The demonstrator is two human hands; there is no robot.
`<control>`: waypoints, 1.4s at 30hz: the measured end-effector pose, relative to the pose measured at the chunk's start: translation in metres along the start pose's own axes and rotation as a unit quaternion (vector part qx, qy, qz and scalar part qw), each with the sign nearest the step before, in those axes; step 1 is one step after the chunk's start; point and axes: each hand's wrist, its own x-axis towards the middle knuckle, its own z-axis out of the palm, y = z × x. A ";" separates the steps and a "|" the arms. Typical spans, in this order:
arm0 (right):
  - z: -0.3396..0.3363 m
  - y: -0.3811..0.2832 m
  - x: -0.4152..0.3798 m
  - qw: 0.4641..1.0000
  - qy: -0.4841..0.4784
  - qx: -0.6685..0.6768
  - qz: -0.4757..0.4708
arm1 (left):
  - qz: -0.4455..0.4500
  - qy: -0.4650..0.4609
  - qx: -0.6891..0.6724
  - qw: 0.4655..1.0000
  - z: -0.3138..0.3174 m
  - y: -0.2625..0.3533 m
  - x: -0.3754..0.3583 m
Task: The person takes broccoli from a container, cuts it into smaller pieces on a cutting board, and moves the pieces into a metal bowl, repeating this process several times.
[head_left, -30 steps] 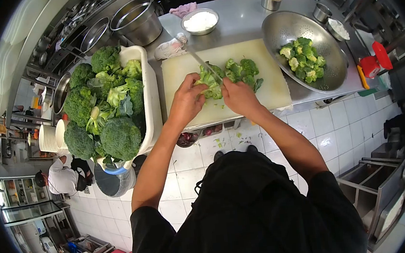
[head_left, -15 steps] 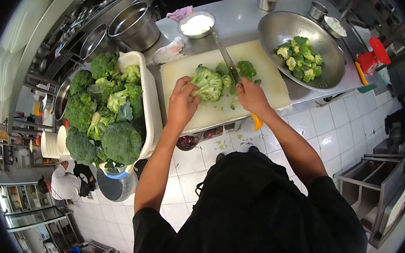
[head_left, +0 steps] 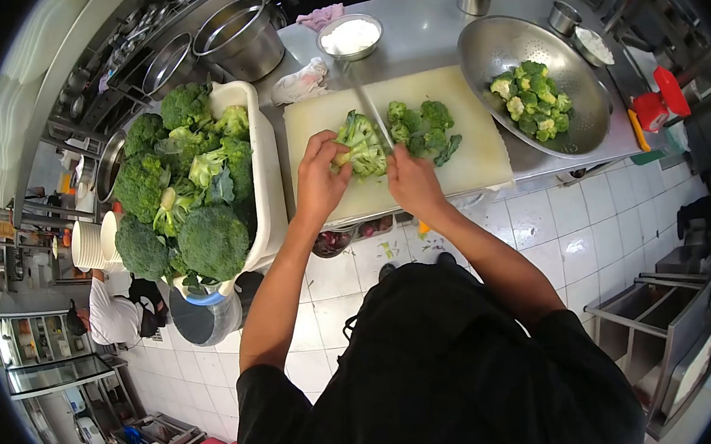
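Note:
My left hand (head_left: 320,177) is closed on the left side of a broccoli piece (head_left: 364,147), holding it against the pale cutting board (head_left: 466,155). In my right hand (head_left: 413,185) is the handle of a knife (head_left: 373,110), its yellow end partly showing below the hand. The blade, blurred toward its tip, stands at the right side of that piece. Cut florets (head_left: 425,126) lie on the board to the right of the blade. Left of the board, a white bin (head_left: 262,179) is heaped with broccoli heads (head_left: 214,243).
A steel colander (head_left: 476,52) with cut florets stands right of the board. Behind the board are a bowl of white powder (head_left: 350,36) and a crumpled cloth (head_left: 301,83). A red scale (head_left: 658,102) is at the far right. A person in white (head_left: 114,311) is at lower left.
The knife and my right hand have moved left, onto the broccoli piece. More florets now show right of the blade. The person in white has an arm raised toward the stacked bowls.

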 end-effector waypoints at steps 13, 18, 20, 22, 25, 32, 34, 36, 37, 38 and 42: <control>-0.011 0.037 -0.001 0.998 0.036 -0.024 0.035 | -0.175 0.147 0.102 0.968 0.013 -0.014 0.016; -0.035 0.022 0.003 0.999 0.002 0.003 0.045 | -0.375 -0.012 -0.135 0.917 -0.002 -0.005 0.030; -0.044 0.010 0.002 0.999 0.003 0.026 0.027 | -0.308 -0.003 -0.075 0.948 0.004 -0.013 0.024; -0.048 -0.001 -0.001 0.998 -0.001 0.057 0.002 | -0.244 -0.017 0.040 0.969 0.000 0.011 0.015; -0.051 -0.016 0.001 0.999 -0.017 0.037 -0.018 | -0.097 0.056 0.076 0.991 0.011 0.014 0.000; -0.054 -0.040 0.002 0.999 -0.005 0.039 0.002 | -0.111 0.053 0.058 0.991 0.015 0.039 -0.013; -0.030 -0.020 -0.003 0.999 -0.031 -0.009 0.020 | -0.112 0.057 0.057 0.990 0.017 0.040 -0.016; -0.024 -0.012 -0.007 1.000 -0.029 -0.005 -0.003 | -0.106 0.058 0.070 0.990 0.018 0.039 -0.016; -0.023 -0.011 -0.007 0.999 -0.029 -0.003 -0.017 | -0.104 0.061 0.077 0.990 0.019 0.038 -0.016; -0.022 -0.009 -0.009 0.999 -0.051 -0.009 -0.004 | -0.108 0.056 0.075 0.990 0.018 0.038 -0.019; -0.038 -0.013 0.005 0.994 -0.105 -0.031 0.000 | -0.093 0.053 0.073 0.992 0.018 0.037 -0.016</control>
